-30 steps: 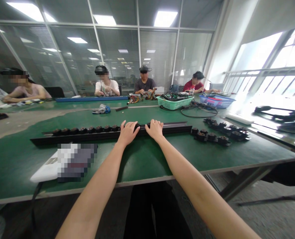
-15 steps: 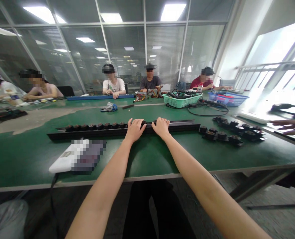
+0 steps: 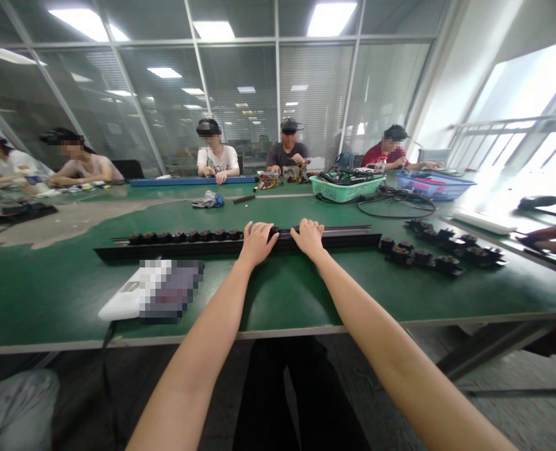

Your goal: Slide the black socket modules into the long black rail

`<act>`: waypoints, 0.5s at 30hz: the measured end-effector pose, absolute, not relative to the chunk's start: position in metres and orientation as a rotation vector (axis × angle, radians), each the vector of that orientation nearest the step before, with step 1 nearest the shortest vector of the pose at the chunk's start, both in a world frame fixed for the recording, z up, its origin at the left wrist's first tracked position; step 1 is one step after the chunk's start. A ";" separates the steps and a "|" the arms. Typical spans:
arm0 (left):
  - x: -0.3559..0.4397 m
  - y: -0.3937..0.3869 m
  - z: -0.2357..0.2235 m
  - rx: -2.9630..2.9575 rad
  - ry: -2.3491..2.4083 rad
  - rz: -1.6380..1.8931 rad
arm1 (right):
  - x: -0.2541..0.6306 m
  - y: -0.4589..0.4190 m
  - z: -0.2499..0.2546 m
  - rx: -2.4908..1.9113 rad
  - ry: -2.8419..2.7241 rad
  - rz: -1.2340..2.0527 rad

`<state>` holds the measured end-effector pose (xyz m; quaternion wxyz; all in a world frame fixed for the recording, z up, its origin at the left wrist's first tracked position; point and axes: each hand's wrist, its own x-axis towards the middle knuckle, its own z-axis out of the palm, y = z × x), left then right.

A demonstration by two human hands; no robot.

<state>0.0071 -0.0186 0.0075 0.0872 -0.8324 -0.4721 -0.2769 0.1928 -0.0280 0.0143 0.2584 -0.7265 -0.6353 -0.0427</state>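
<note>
A long black rail (image 3: pixel 353 241) lies crosswise on the green table, with a row of small black round parts (image 3: pixel 191 236) seated along its left half. Near the rail's middle, my left hand (image 3: pixel 257 243) closes over a black round part (image 3: pixel 273 232) at the right end of this row, its thumb against the part's side. Just to the right, my right hand (image 3: pixel 308 238) has its fingers curled over the rail. A dark piece shows at the tip of the right thumb, mostly hidden. A short stretch of rail shows between my hands.
More black round parts (image 3: pixel 423 255) lie right of the rail. A white and dark item (image 3: pixel 132 294) is near the front left. Farther back are a green basket (image 3: pixel 346 190) of cables, a blue basket (image 3: pixel 435 188) and a grey-blue cloth (image 3: pixel 208 200). Another person's hand (image 3: pixel 553 240) is at right.
The whole view has shifted slightly, so things appear a little farther right. My hands keep almost the same place on the rail. The other person's hand at right has moved.
</note>
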 end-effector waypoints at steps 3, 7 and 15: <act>0.007 -0.017 0.006 -2.465 -1.398 -0.823 | 0.193 -0.027 0.013 -1.965 -1.715 -0.125; 0.006 -0.013 0.003 -2.450 -1.378 -0.828 | 0.194 -0.027 0.013 -1.967 -1.710 -0.134; 0.006 -0.012 0.002 -2.450 -1.369 -0.830 | 0.195 -0.027 0.015 -1.973 -1.724 -0.139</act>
